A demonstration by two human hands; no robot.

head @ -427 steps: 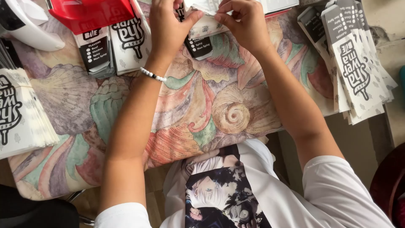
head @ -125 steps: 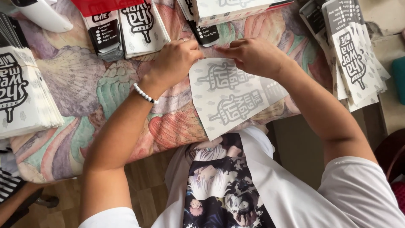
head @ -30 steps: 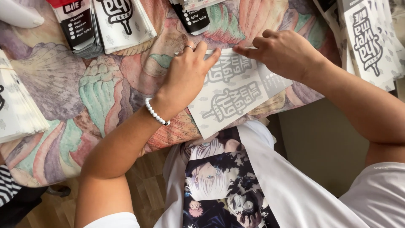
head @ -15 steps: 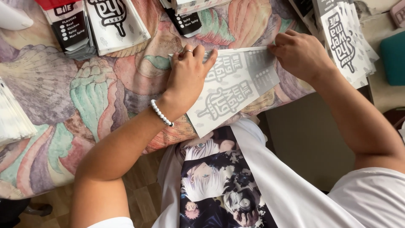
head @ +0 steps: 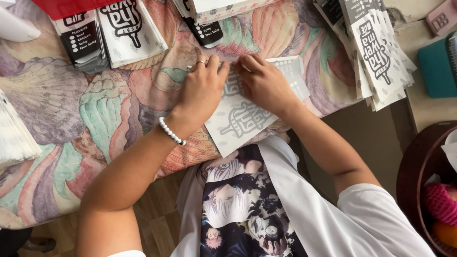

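On the shell-patterned desk point(head: 95, 114), a flat white printed paper sleeve point(head: 240, 119) lies slanted, its long axis running near-left to far-right. Left hand point(head: 202, 90) and right hand point(head: 264, 83) press it with flattened fingers, equally close.

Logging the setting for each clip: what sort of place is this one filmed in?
Probably a home or small-shop table used for packaging work, not a factory: a shell-patterned fabric tablecloth, stacks of flat white printed paper sleeves, and a dark round bowl of fruit beside it. Both hands press one sleeve flat.
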